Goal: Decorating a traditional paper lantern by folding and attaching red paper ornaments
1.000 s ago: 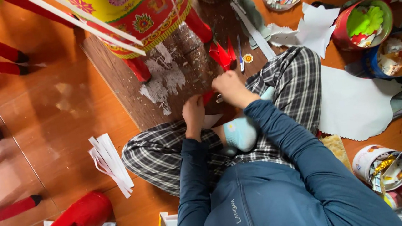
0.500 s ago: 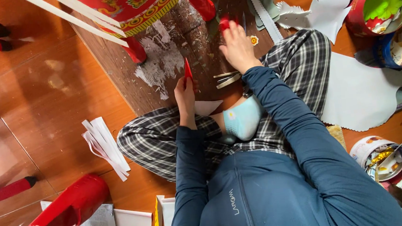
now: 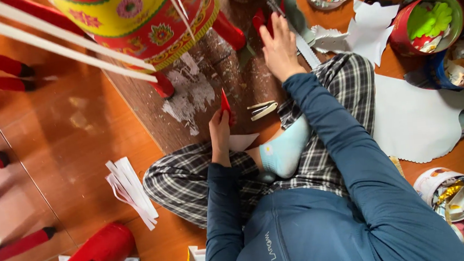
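The person sits cross-legged on the wooden floor, and the work lies on a worn brown board point(image 3: 239, 85) placed in front of the knees, probably so that glue and paper scraps stay off the floor. The left hand point(image 3: 220, 132) is closed around a small red paper piece point(image 3: 224, 100), which it holds upright by its lower end, the point up; held like this, the piece stays free of the dirty board. The right hand point(image 3: 279, 46) is stretched far forward, fingers spread and resting flat near some red pieces point(image 3: 259, 20) at the far edge of the board, beside a long pale ruler point(image 3: 305, 50). It seems to press or pick up something, but the view does not show whether it grips anything. A few small tools point(image 3: 262, 109) lie on the board between the two hands, in easy reach. The big red and yellow lantern point(image 3: 140, 16) stands just beyond the board. White paper strips point(image 3: 132, 191) lie on the floor to the left.
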